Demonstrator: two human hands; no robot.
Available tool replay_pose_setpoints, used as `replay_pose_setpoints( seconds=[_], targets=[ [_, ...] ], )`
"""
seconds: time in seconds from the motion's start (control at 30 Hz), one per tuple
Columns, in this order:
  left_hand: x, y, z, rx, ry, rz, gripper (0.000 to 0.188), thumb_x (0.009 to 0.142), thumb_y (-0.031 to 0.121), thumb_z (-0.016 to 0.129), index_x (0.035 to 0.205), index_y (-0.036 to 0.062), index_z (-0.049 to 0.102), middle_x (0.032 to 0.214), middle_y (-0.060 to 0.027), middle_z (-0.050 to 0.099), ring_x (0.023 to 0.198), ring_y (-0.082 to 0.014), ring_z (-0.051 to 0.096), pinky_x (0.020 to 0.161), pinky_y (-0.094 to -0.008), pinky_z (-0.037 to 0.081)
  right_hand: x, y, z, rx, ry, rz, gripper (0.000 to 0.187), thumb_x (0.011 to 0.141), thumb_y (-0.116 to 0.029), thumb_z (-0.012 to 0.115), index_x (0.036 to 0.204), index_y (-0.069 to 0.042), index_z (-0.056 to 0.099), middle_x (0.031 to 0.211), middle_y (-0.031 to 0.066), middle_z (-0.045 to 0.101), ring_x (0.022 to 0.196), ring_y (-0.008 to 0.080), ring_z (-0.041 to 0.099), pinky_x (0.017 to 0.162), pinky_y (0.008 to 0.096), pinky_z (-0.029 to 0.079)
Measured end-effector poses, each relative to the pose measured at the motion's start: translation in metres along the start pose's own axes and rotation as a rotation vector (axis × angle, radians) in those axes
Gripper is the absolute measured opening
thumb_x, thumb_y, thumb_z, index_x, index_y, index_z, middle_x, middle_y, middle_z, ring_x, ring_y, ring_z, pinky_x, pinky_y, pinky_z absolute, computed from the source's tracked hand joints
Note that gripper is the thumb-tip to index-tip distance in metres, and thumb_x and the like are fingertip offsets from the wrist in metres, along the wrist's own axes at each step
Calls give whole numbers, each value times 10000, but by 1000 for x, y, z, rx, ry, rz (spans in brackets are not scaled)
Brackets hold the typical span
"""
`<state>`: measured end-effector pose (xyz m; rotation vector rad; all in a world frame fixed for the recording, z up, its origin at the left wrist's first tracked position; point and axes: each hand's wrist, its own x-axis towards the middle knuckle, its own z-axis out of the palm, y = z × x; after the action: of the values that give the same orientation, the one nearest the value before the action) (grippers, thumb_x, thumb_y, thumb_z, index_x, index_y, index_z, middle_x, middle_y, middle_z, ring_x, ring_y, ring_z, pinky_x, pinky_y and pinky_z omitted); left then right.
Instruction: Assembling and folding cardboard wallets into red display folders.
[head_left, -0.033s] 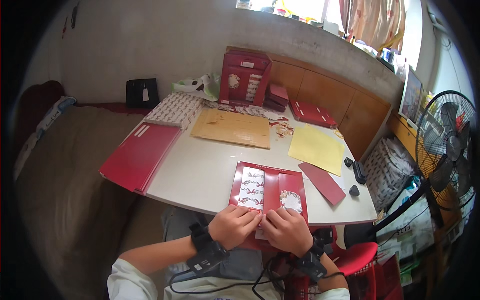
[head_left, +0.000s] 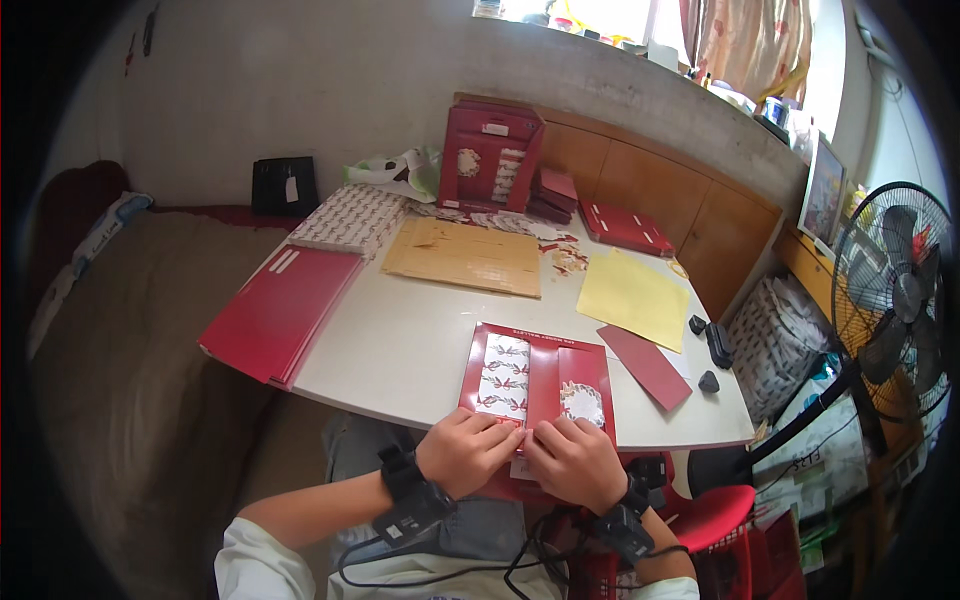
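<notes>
A glossy red backing card (head_left: 542, 385) lies at the table's near edge, its near end reaching past the edge. On its left half sits a white money wallet (head_left: 503, 372) with a printed leaf pattern. The right half bears a red wallet (head_left: 575, 365) with a white floral motif. My left hand (head_left: 465, 452) is closed at the near end of the patterned wallet, fingers bent down on the card. Beside it, my right hand (head_left: 572, 458) is closed on the card too, fingertips almost meeting the left ones. A small red piece shows at the fingertips; its kind is unclear.
Red folders (head_left: 285, 310) and a stack of patterned sheets (head_left: 350, 218) lie left. Brown cardboard (head_left: 462, 258), a yellow sheet (head_left: 632, 300) and a dark red strip (head_left: 645, 367) surround the card. A red display box (head_left: 488, 150) stands behind. A fan (head_left: 900, 290) stands right.
</notes>
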<state>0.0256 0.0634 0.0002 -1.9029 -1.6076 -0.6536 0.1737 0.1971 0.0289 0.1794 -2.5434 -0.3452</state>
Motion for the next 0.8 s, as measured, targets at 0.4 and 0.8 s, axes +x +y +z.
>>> replay_pose_setpoints(
  seconds=[0.4, 0.8],
  targets=[
    [-4, -13, -9, -39, -3, 19, 344, 744, 217, 714, 1036, 43, 663, 987, -22, 658, 886, -144, 621, 739, -293, 465, -5, 0, 0, -76, -48, -40, 60, 732, -149, 589, 756, -95, 577, 772, 13, 500, 715, 145, 532, 579, 267, 440],
    [-3, -9, -7, 114, -54, 166, 241, 753, 121, 607, 959, 21, 683, 924, -30, 654, 802, -119, 619, 630, -273, 455, 7, -4, 1, -106, -49, -128, 112, 777, -151, 577, 841, -83, 640, 773, 2, 515, 693, 135, 520, 553, 263, 393]
  ],
)
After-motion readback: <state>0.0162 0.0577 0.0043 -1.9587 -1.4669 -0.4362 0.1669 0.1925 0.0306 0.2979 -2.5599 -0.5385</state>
